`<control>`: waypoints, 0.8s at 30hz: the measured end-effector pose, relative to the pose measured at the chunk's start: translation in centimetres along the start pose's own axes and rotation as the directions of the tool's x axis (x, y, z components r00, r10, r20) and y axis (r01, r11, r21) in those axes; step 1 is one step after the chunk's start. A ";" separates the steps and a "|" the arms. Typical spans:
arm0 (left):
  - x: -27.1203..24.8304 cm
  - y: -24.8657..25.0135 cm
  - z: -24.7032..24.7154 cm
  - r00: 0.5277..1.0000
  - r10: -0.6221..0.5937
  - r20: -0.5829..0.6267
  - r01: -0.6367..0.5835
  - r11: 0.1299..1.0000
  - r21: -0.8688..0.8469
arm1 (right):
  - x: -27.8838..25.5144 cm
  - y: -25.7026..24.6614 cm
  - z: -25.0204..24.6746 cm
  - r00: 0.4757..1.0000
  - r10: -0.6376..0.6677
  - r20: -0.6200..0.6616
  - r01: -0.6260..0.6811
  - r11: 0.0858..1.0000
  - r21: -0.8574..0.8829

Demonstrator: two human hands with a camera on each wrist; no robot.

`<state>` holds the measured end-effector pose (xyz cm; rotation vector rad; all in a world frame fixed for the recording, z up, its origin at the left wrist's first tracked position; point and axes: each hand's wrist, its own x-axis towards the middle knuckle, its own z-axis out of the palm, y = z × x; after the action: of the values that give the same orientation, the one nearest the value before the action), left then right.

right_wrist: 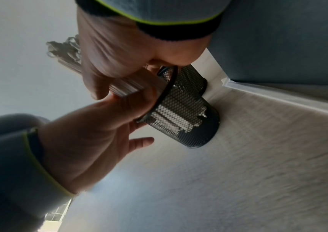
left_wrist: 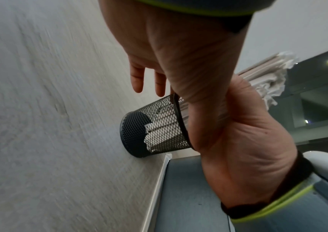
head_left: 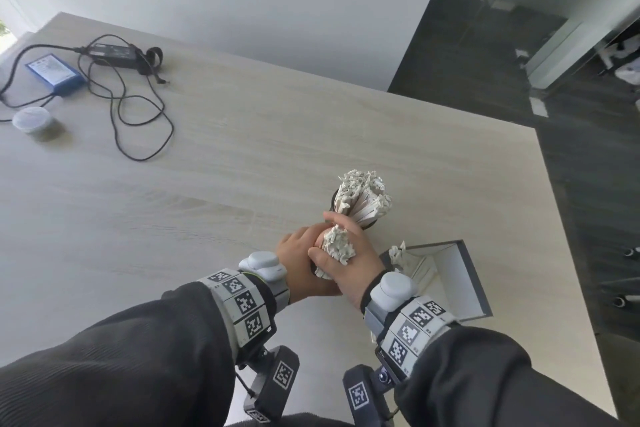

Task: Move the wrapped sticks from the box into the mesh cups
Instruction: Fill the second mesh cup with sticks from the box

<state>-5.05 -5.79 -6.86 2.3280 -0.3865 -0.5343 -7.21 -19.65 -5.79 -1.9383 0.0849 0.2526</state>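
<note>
Gripping a bundle of wrapped sticks (head_left: 337, 246), the right hand (head_left: 349, 265) lowers their ends into the near mesh cup (right_wrist: 186, 116) — the left hand (head_left: 298, 262), fingers relaxed, rests against its rim. Beyond stands a full far cup (head_left: 362, 199); more sticks lie in the box (head_left: 457, 279) — just right.

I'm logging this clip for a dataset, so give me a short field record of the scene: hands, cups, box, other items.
right hand: grips a bundle of wrapped sticks going into the near mesh cup
left hand: fingers straight, steadying the bundle
far mesh cup: packed with sticks
box: open, a few sticks remain
table: also holds a power adapter, a blue pack, a lidded tub
</note>
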 end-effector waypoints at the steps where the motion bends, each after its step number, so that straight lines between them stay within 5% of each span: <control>1: 0.4 -0.1 0.2 1.000 -0.023 0.000 0.023 1.000 0.006 | 0.0 0.1 0.0 1.000 -0.002 -0.008 0.002 1.000 0.006; 5: 2.1 -1.3 1.0 0.995 -0.046 0.092 0.036 0.993 0.114 | -0.3 0.2 0.0 0.999 -0.019 -0.039 0.020 1.000 0.022; 12: 1.5 0.8 -1.0 0.968 0.188 0.164 -0.229 0.933 0.279 | -0.6 1.7 0.3 0.988 -0.149 0.047 0.156 0.959 -0.238; 16: 1.2 1.3 -1.6 0.964 0.138 0.228 -0.211 0.918 0.336 | -1.1 1.9 0.1 0.980 -0.159 0.121 0.188 0.937 -0.294; 19: 0.8 0.3 -1.3 0.987 0.149 0.068 -0.163 0.941 0.298 | -1.1 1.6 -0.4 0.980 -0.120 0.160 0.160 0.950 -0.268; 21: 1.2 0.3 -1.1 0.977 0.108 0.184 -0.149 0.963 0.226 | -1.3 2.0 -1.0 0.985 -0.125 0.117 0.149 0.963 -0.223; 24: 1.6 0.9 -1.9 0.989 0.002 0.150 -0.024 0.989 0.144 | -2.0 2.8 -1.7 0.993 -0.089 -0.073 0.079 0.988 -0.135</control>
<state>-2.89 -6.00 -5.40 2.4301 -0.5263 -0.6983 -9.47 -22.36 -7.28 -2.0779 0.0390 0.1286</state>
